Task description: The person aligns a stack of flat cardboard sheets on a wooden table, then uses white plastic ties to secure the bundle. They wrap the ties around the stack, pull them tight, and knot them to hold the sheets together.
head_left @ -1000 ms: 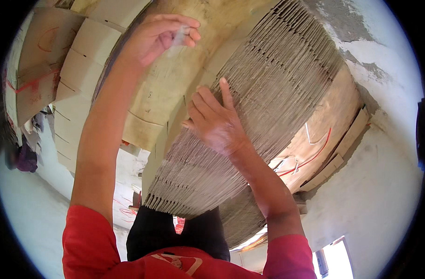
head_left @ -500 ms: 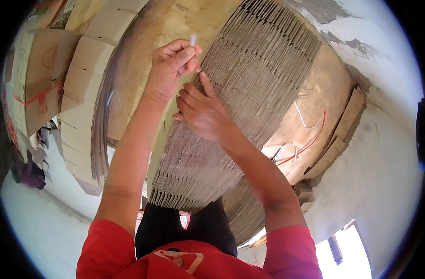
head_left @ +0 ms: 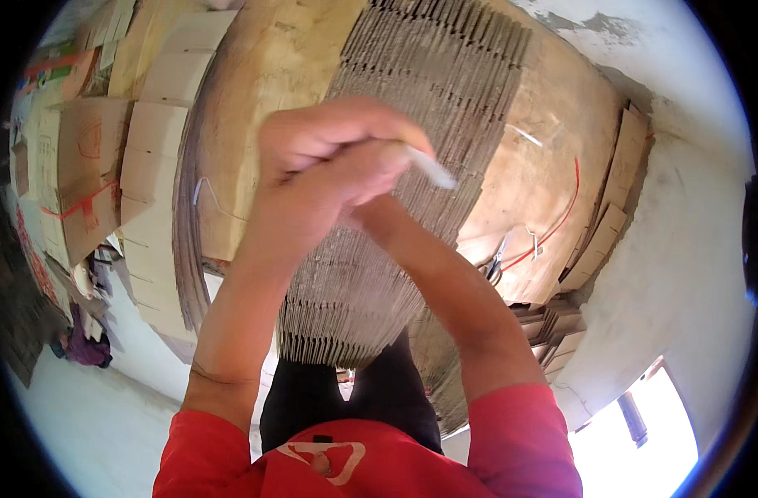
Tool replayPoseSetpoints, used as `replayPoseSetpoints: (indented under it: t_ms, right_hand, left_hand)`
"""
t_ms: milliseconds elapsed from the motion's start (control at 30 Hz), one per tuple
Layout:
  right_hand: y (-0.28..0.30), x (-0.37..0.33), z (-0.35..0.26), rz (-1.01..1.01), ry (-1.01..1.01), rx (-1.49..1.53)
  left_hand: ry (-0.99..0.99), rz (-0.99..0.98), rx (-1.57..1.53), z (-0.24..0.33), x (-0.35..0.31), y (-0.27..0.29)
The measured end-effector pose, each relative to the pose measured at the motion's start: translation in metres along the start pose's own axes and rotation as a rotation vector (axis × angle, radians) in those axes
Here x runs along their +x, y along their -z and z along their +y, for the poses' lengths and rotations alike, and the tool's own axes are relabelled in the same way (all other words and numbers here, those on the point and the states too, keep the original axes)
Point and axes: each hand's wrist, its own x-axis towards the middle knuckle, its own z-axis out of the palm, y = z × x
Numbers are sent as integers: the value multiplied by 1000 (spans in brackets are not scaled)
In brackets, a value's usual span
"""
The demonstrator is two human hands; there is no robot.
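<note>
White strip [head_left: 429, 166], a thin pale piece whose material cannot be made out, projects from the clasped hands above the stack of flattened cardboard sheets [head_left: 412, 149]; its inner end is hidden inside the grip. Its long axis runs from upper left to lower right, the free end pointing toward the right side of the stack. Left hand [head_left: 329, 141] lies uppermost, fingers curled tightly into a near fist around the strip. Right hand [head_left: 358, 195] is largely covered by the left; only part of its back and wrist show, and how far its fingers are closed cannot be told. The stack's near edge ends above the person's dark trousers [head_left: 329, 398], with the sheet edges facing the camera. A red cord [head_left: 562, 220] crosses the brown cardboard sheet [head_left: 545, 149] beside the stack's right side. Further folded cartons [head_left: 88, 166] stand at the left, blurred toward the rim.
</note>
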Motion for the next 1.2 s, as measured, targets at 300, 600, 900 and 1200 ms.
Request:
replayPoseSetpoints:
  t_ms: [300,600,900,1200]
  right_hand:
    - [-13,-47,-7,228,275,-730]
    - [8,-181,-15,1353,-478,-109]
    - [52,-210,61,804,-246,385]
    - [184,-140,143,961,-140,-958]
  left_hand:
    - [-210,-813,964,-66,14,-74]
    - [-483,-792,821,-101,28,-102]
    - [-372,-842,871,-179,29,-99]
    - [-455,-749,899,-180,24,-112]
